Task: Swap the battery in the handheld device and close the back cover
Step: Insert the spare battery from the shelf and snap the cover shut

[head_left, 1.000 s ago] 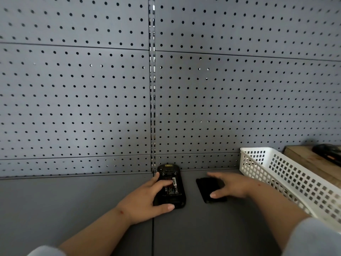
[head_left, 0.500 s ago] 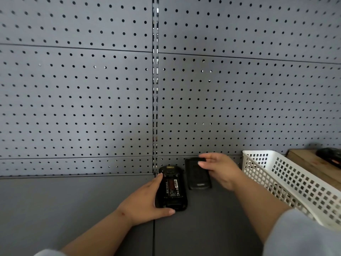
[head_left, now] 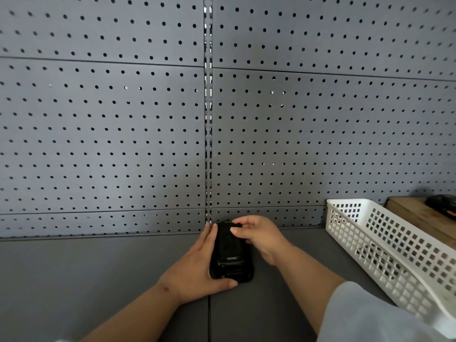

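Black handheld device (head_left: 232,271) lay face down on grey shelf (head_left: 98,280), far end against pegboard wall (head_left: 98,144). Back cover (head_left: 228,245) sat on top of it. Left hand (head_left: 197,267) gripped device's left side, thumb across near end. Right hand (head_left: 261,236) pinched cover's far end from right. White basket (head_left: 394,243) stood near, to right.

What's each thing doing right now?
handheld device, lying face down.
back cover, laid on the device; latched or not, unclear.
left hand, holds the device's side.
right hand, pinches the cover's far end.
white basket, upright beside them.
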Motion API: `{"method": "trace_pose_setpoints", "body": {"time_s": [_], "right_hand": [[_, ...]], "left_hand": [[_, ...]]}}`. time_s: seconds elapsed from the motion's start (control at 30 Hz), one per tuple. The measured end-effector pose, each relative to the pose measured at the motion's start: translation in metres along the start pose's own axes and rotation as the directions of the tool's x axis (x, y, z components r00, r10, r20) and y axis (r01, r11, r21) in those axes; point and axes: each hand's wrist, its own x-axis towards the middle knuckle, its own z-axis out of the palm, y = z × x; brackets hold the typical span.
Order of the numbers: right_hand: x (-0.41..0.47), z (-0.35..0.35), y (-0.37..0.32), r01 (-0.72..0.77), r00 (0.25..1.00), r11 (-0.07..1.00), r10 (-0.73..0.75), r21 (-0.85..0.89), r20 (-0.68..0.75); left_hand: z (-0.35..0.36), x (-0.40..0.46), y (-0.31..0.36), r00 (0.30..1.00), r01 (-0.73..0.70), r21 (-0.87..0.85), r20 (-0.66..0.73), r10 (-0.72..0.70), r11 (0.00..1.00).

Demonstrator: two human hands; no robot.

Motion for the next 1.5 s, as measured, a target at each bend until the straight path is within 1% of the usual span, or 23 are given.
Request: {"method": "trace_pose_setpoints", "body": {"time_s": [0.07, 0.4, 0.63, 0.83, 0.9, 0.97, 1.03, 1.13, 1.2, 1.27, 1.3, 1.37, 1.5], "right_hand": [[-0.001, -0.004, 0.002, -0.006, 1.000, 0.999, 0.007, -0.036, 0.012], [-0.001, -0.009, 0.012, -0.009, 1.000, 0.995, 0.012, -0.103, 0.024], [-0.003, -0.008, 0.014, -0.007, 1.000, 0.981, 0.012, -0.192, 0.028], [-0.004, -0.007, 0.017, 0.059, 0.998, 0.958, -0.053, -0.281, 0.031], [-0.005, -0.008, 0.017, 0.075, 0.997, 0.936, -0.070, -0.344, 0.026], [-0.006, -0.012, 0.015, 0.119, 0.993, 0.872, -0.116, -0.474, 0.036], [-0.008, -0.015, 0.014, 0.174, 0.984, 0.784, -0.162, -0.596, 0.075], [-0.013, -0.018, 0.013, 0.237, 0.969, 0.651, -0.215, -0.721, 0.125], [-0.016, -0.018, 0.013, 0.286, 0.950, 0.537, -0.270, -0.794, 0.160], [-0.016, -0.021, 0.014, 0.319, 0.930, 0.373, -0.299, -0.872, 0.212], [-0.017, -0.021, 0.013, 0.329, 0.920, 0.297, -0.315, -0.897, 0.233], [-0.019, -0.022, 0.009, 0.352, 0.901, 0.201, -0.338, -0.914, 0.273], [-0.018, -0.023, 0.006, 0.383, 0.872, 0.110, -0.370, -0.917, 0.320]], "left_hand": [[0.000, 0.000, -0.001, 1.000, 0.000, 0.015, 0.002, 0.000, 1.000], [0.003, 0.002, -0.005, 1.000, -0.009, 0.039, 0.023, 0.009, 0.999], [0.004, 0.003, -0.010, 0.998, -0.041, 0.047, 0.044, 0.039, 0.998], [0.007, 0.005, -0.012, 0.998, -0.057, 0.002, 0.005, 0.057, 0.998], [0.007, 0.005, -0.012, 0.998, -0.061, -0.006, -0.007, 0.061, 0.998], [0.006, 0.005, -0.011, 0.998, -0.055, 0.006, -0.006, 0.055, 0.998], [0.006, 0.005, -0.011, 0.999, -0.054, 0.027, 0.003, 0.053, 0.998], [0.005, 0.004, -0.008, 0.999, -0.045, 0.055, 0.024, 0.044, 0.997], [0.004, 0.004, -0.007, 0.999, -0.021, 0.043, 0.036, 0.020, 0.999], [0.003, 0.003, -0.007, 0.999, -0.004, 0.031, 0.047, 0.003, 1.000], [0.004, 0.003, -0.007, 0.999, -0.001, 0.029, 0.050, -0.001, 1.000], [0.004, 0.003, -0.007, 0.999, -0.002, 0.033, 0.052, 0.000, 0.999], [0.005, 0.004, -0.009, 0.999, -0.006, 0.037, 0.047, 0.004, 0.999]]}}
